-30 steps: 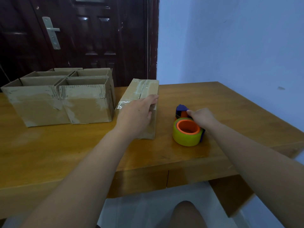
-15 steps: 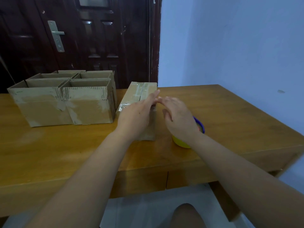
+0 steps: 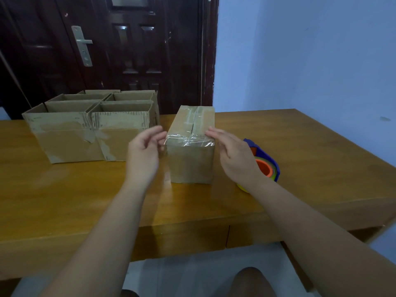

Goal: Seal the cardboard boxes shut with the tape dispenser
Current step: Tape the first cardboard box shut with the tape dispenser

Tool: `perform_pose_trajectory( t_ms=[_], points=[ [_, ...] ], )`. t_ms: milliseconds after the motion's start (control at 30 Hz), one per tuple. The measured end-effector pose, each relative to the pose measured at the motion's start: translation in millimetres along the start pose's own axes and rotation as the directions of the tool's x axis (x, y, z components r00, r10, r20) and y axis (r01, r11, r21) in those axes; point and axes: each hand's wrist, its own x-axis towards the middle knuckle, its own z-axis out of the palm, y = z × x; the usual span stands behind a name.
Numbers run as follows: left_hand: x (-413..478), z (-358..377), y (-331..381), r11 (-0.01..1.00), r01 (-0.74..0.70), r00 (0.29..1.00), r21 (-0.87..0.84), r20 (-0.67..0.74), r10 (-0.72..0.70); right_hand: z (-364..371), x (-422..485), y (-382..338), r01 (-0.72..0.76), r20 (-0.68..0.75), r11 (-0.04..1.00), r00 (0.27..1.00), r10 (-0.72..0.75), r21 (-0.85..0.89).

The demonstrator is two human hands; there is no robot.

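1. The taped box [image 3: 190, 163] stands mid-table [image 3: 64, 200], with clear tape over its top seam.
2. My left hand [image 3: 143, 155], blurred, hovers at its top left corner with the fingers loosely spread; I cannot tell if it touches.
3. My right hand [image 3: 235, 155] lays straight fingers on the top right edge.
4. My right wrist half hides the tape dispenser [image 3: 267, 163], which lies just right of the box.
5. The open boxes [image 3: 85, 133] cluster close on the left.

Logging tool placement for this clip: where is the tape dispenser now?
In the head view, the tape dispenser lies on the table, right of the taped box, partly hidden behind the right hand.
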Motion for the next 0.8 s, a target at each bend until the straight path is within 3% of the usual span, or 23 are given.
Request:
perform_pose_trajectory(
  t_ms=[300, 600, 700, 800],
  points=[
    [-0.9, -7.1, -13.3, 0.997, -0.026, 0.993, -0.076, 0.109, 0.034, -10.4, 4.8, 3.5, -0.002, 0.062, 1.000, 0.998, 0.000, 0.026],
    [13.5, -16.4, -14.0, 0.996, -0.083, 0.954, -0.017, 0.289, 0.084, -8.8, 5.5, 3.0, -0.054, 0.036, 0.994, 0.998, 0.050, 0.095],
    [19.8, -22.9, -8.9, 0.978, -0.195, 0.904, 0.069, 0.399, 0.152, -9.5, 6.4, 0.8, -0.073, 0.036, 0.989, 0.997, 0.069, 0.126],
    [21.8, -23.5, -4.7, 0.886, -0.406, 0.851, 0.225, 0.446, 0.276, -11.3, 7.1, -0.4, -0.091, 0.053, 0.983, 0.995, 0.084, 0.158]
  ],
)
